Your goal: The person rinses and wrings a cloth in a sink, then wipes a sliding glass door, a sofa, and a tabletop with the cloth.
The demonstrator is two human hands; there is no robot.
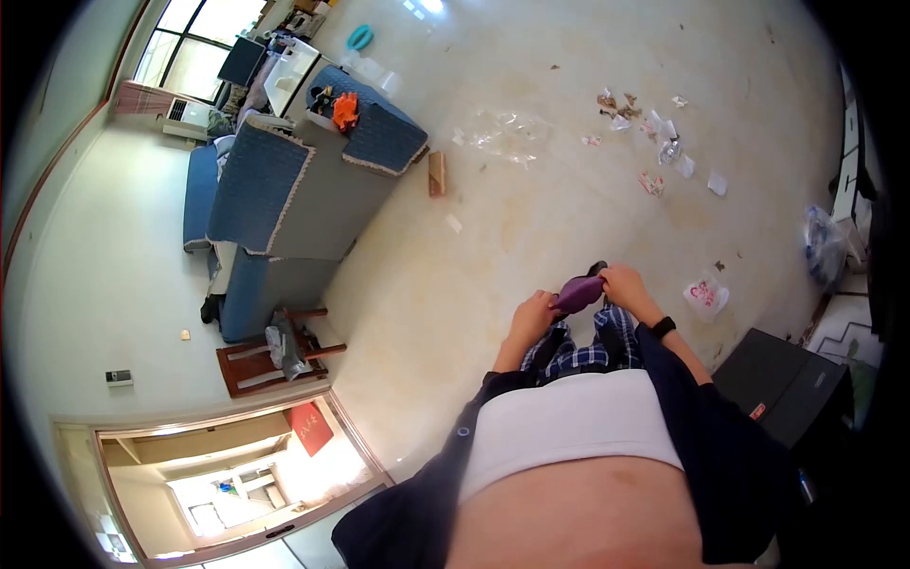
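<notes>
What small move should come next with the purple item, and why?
Probably ease the left hand and right hand gently apart: they appear to pinch opposite ends of the purple item, and its middle looks wider than its ends, so light tension might flatten it.

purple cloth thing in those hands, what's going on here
A person is holding a purple cloth item out in front of their plaid trousers, the left hand gripping one end and the right hand the other. What the item is exactly is too small to tell. Beyond it, paper scraps and other litter lie on the floor.
</notes>
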